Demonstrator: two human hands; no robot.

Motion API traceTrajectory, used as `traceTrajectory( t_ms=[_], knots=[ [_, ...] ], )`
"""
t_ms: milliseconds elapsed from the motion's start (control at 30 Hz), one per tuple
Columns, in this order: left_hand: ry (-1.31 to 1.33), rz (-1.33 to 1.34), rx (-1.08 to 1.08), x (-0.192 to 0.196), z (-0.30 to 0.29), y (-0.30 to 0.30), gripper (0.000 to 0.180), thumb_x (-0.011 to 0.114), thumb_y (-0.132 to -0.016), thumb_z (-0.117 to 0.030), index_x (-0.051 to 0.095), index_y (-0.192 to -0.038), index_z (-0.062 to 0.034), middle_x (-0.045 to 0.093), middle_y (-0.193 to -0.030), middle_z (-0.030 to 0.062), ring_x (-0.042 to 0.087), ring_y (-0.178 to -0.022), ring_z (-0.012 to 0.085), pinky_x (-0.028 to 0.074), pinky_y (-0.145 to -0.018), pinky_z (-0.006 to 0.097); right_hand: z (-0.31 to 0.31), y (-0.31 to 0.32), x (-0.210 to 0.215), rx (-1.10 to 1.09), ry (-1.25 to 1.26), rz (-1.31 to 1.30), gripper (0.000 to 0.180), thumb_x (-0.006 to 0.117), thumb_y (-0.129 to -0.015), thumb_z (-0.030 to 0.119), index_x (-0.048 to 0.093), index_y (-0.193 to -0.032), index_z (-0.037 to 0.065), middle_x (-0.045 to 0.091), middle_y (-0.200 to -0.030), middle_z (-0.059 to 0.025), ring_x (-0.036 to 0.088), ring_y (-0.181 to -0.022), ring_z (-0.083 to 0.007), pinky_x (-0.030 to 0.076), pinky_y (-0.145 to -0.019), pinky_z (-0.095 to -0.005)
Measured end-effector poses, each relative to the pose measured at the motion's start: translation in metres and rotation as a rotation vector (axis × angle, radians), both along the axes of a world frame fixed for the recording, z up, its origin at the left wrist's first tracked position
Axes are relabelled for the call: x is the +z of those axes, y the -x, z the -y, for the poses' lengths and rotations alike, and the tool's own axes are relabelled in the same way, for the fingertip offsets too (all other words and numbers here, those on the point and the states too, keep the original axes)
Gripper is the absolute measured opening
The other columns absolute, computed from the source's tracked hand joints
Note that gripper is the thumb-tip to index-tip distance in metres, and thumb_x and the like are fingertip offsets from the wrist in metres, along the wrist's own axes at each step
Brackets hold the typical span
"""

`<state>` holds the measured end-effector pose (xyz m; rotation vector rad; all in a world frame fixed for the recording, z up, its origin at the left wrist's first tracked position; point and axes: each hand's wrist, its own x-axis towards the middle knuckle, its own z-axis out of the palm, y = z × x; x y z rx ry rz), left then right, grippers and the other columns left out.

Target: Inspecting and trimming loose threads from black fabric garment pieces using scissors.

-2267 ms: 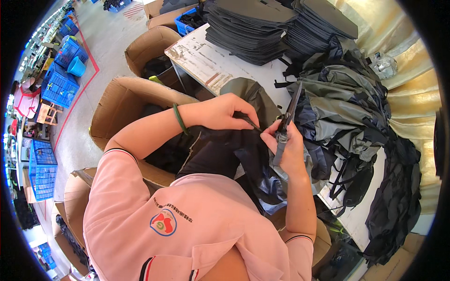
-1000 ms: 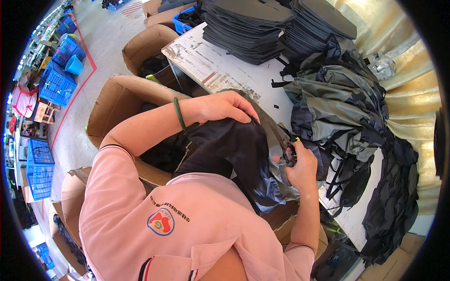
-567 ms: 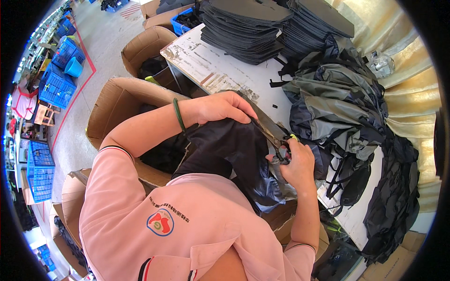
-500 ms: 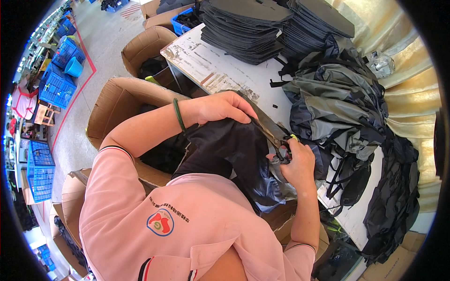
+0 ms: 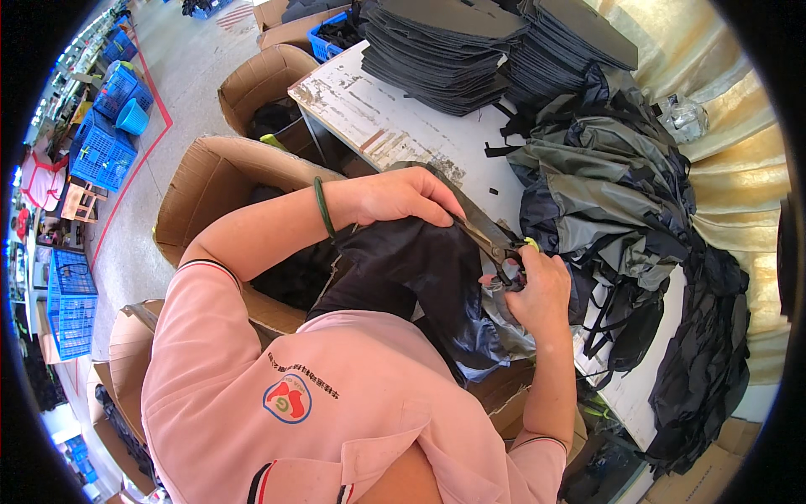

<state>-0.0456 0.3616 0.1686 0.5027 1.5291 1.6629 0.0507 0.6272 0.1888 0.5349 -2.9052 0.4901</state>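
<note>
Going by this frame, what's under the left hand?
Black fabric shows just below the left hand, and scissors in the right hand point toward it. Whatever lies directly beneath the palm is covered by the hand.

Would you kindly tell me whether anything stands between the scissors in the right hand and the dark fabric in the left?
Nothing visible does: the scissors in the right hand point toward the left hand, ending beside where it grips the dark fabric.
</note>
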Motion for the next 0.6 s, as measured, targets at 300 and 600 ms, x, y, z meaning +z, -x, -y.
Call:
traceTrajectory(
  t_ms=[300, 600],
  knots=[
    [-0.065, 0.098, -0.053, 0.002, 0.0, -0.001, 0.022, 0.06, -0.087, -0.003, 0.066, -0.107, 0.0031, 0.068, -0.1, 0.0043, 0.06, -0.091, 0.009, 0.046, -0.086, 0.023, -0.01, -0.002, -0.011, -0.027, -0.042, 0.091, 0.042, 0.079, -0.051, 0.01, 0.056, -0.085, 0.009, 0.064, -0.076, -0.0082, 0.06, -0.072, -0.0334, 0.044, -0.065, -0.0405],
    [0.179, -0.49, 0.611, 0.048, 0.163, 0.07, 0.022, 0.057, -0.081, -0.014, 0.068, -0.096, -0.0003, 0.066, -0.093, 0.0061, 0.057, -0.092, 0.0116, 0.044, -0.087, 0.025, -0.049, -0.012, -0.027, -0.351, 0.206, 0.033, 0.033, 0.077, -0.061, 0.005, 0.055, -0.085, 0.004, 0.06, -0.072, -0.0147, 0.056, -0.064, -0.0333, 0.045, -0.06, -0.04]
  ],
)
